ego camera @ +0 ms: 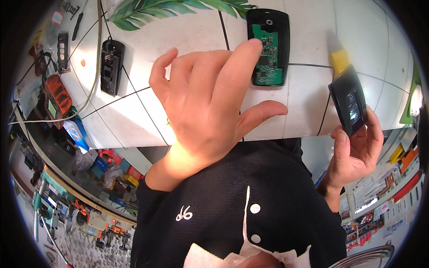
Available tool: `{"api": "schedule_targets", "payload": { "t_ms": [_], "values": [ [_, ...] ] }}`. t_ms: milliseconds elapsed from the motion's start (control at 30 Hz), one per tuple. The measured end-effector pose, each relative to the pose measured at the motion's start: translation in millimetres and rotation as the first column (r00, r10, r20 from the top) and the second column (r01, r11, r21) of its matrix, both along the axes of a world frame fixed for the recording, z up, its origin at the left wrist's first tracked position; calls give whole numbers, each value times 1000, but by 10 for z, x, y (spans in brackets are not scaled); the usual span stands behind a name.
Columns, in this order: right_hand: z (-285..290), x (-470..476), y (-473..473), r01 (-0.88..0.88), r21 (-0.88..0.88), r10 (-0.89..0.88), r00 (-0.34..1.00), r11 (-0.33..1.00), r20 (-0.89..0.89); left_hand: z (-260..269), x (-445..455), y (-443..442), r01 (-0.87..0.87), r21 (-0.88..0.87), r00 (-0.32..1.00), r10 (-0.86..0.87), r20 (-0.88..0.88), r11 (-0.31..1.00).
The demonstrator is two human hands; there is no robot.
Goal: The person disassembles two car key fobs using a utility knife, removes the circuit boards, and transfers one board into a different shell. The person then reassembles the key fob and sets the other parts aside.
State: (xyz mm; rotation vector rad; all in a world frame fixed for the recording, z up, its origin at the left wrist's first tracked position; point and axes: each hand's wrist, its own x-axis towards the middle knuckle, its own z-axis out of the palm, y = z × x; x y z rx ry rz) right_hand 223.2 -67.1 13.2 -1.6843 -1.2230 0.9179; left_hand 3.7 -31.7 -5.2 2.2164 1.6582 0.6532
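A black key-fob shell half (285, 50) lies on the white tiled tabletop with a green circuit board (268, 63) set in it. My left hand (204, 97) is palm down and holds nothing, its fingers apart. Its index fingertip overlaps the board's left edge; whether it touches is unclear. Off to the right, my right hand (358, 147) pinches a black fob cover (348, 100) bearing button symbols between thumb and fingers. Behind that cover shows a yellow piece (340, 60) with a blurred grey tip; I cannot tell what it is.
Another black shell half (112, 67) lies left, near a button strip (62, 52) and a small dark screwdriver (77, 26). A pale cable (97, 67) runs past an orange device (58, 97). A blue packet (77, 134) lies at the table edge. Green leaves (167, 10) decorate the far side.
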Motion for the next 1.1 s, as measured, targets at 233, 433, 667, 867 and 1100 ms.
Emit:
{"api": "schedule_targets", "payload": {
  "t_ms": [233,433,667,867,1100],
  "values": [
    [-41,11,2,-56,28,56,998,998,6,-110,-127,70,-70,101,985,53,161,992],
    [-60,20,3,-86,28,86,996,996,-26,-116,-174,78,9,113,996,-18,84,994],
    [-88,18,-11,-68,32,69,997,997,-44,-129,-168,127,10,153,998,-20,67,988],
    [-96,9,-13,-59,16,59,997,998,-40,-68,-154,52,14,196,995,-33,93,981],
    [-136,4,13,-90,69,91,996,994,-11,-82,-85,-24,42,129,996,-52,68,991]
  ]
}}
